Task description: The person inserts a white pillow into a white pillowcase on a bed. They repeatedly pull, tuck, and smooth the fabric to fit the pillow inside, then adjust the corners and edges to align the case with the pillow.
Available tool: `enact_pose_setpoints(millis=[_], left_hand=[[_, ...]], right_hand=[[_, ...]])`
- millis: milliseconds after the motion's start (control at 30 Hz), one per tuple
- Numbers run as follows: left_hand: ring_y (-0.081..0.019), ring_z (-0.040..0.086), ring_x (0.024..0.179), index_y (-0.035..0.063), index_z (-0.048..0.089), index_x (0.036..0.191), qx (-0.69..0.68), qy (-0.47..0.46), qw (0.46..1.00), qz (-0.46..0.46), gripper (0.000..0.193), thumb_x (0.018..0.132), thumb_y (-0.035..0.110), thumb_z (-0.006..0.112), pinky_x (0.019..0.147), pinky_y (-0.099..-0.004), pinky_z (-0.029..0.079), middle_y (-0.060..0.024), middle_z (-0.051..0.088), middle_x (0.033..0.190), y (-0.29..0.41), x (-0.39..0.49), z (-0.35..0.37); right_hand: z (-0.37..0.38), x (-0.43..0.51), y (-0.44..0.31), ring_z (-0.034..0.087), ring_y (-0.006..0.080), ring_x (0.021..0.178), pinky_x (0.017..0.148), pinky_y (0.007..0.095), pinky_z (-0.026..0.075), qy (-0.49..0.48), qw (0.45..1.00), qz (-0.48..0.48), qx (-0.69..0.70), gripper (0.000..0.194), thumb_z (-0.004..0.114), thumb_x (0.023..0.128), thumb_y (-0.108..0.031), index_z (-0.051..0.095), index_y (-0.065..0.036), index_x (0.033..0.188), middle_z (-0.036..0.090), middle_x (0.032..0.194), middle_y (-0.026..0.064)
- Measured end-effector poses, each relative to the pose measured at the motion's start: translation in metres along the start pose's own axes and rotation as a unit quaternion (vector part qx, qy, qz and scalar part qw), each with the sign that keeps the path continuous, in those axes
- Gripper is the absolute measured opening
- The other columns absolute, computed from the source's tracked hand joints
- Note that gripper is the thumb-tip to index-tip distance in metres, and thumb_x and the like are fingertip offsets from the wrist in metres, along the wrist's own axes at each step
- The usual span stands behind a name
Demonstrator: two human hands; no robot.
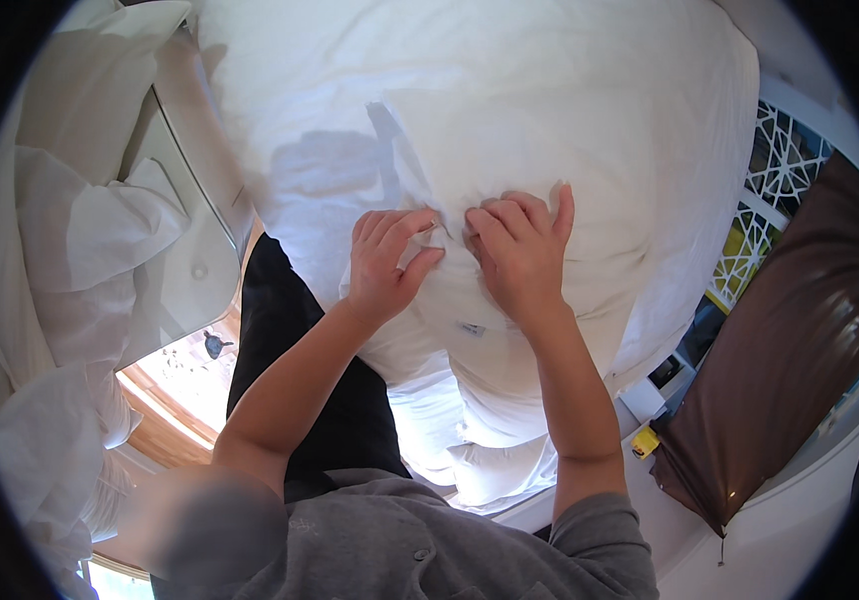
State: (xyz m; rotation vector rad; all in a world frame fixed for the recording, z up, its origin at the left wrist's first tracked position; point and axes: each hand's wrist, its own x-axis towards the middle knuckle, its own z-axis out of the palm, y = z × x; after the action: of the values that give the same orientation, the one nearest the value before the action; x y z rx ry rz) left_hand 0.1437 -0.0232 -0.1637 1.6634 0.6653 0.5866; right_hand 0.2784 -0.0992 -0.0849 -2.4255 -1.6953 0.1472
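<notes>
A white fabric cover (pixel 542 135) lies bunched over white bedding (pixel 309 82) in front of me. Between the thumb and fingers of my left hand (pixel 388 262) a small fold of this cover is pinched. Just to the right, my right hand (pixel 519 244) grips the same cloth with bent fingers, its little finger sticking out. Its fingertips are partly hidden in the folds. A small grey tag with writing (pixel 469 328) shows on the cloth below my hands.
White curtain fabric (pixel 92 225) hangs at left beside a pale panel with a rounded corner (pixel 189 277). At right, a shiny brown bag-like item (pixel 774 330) lies near white lattice panels (pixel 786 154). A yellow object (pixel 645 442) sits beside it. Wooden floor (pixel 167 435) shows lower left.
</notes>
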Motion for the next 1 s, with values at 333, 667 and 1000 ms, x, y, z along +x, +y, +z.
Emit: enact_pose_setpoints(millis=[333,667,1000], left_hand=[[-0.0221,0.054,0.078,0.0105,0.063,0.074,0.101,-0.147,0.982,0.060,0.008,0.068,0.009,0.068,0.079,-0.0368,0.037,0.0002,0.060,0.080,-0.008,-0.014,-0.006],[-0.0213,0.055,0.073,0.0121,0.059,0.093,0.040,0.066,0.996,0.051,0.027,0.069,0.013,0.072,0.077,-0.0358,0.037,0.0006,0.059,0.078,-0.014,0.015,0.014],[-0.0187,0.054,0.077,0.0136,0.060,0.072,0.167,-0.074,0.972,0.145,0.011,0.069,0.013,0.070,0.079,-0.0369,0.037,0.0017,0.057,0.077,-0.017,0.003,0.000]], right_hand=[[-0.010,-0.007,-0.004,0.054,0.0203,0.088,0.102,0.0566,0.020,-0.079,0.996,-0.037,0.021,0.015,0.066,0.065,-0.006,0.058,-0.012,0.076,0.056,0.081,-0.0011],[0.006,0.005,0.001,0.053,0.0208,0.091,0.101,0.0584,0.019,-0.033,0.999,-0.023,0.020,0.016,0.069,0.064,-0.007,0.058,-0.012,0.075,0.055,0.081,-0.0001],[-0.001,0.002,-0.010,0.053,0.0196,0.093,0.102,0.0572,0.019,-0.030,0.998,-0.037,0.047,0.017,0.068,0.063,-0.004,0.057,-0.012,0.075,0.054,0.083,-0.0012]])
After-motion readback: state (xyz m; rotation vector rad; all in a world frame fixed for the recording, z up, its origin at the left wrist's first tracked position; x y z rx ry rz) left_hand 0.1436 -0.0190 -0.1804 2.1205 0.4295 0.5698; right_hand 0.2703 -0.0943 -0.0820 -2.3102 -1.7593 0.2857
